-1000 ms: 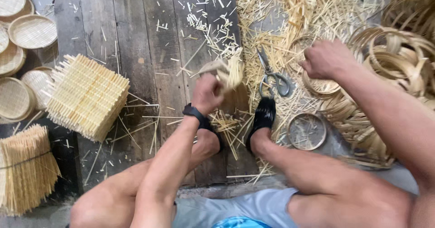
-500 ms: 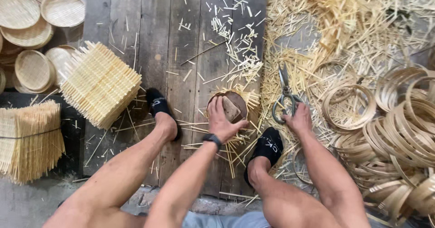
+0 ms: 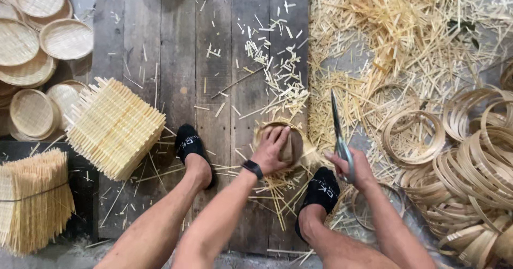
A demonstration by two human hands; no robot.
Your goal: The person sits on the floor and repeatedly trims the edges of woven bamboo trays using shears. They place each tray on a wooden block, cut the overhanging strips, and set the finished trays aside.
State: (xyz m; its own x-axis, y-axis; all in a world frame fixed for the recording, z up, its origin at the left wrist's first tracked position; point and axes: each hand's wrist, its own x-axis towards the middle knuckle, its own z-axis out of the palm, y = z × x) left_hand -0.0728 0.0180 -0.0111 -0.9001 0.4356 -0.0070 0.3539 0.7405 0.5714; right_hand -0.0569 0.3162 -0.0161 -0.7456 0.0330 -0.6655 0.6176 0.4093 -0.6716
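Observation:
My left hand [image 3: 271, 150], with a black band at the wrist, presses down on a small round woven bamboo piece in a ring [image 3: 295, 140] lying on the wooden floor between my feet. My right hand [image 3: 355, 167] grips a pair of metal scissors [image 3: 336, 130]; the blades point away from me and look closed. The scissors sit just right of the round piece, not touching it. My feet in black socks [image 3: 188, 143] rest on either side.
A stack of square woven bamboo mats [image 3: 115, 127] lies to the left, with finished round trays [image 3: 48, 39] behind it and a tied bundle [image 3: 32, 199] at lower left. Bamboo rings [image 3: 470, 156] pile up on the right. Offcut strips [image 3: 406, 28] litter the floor.
My left hand brought the round piece down onto the floor and now presses it flat. My right hand took up the scissors from the floor and holds them beside the piece.

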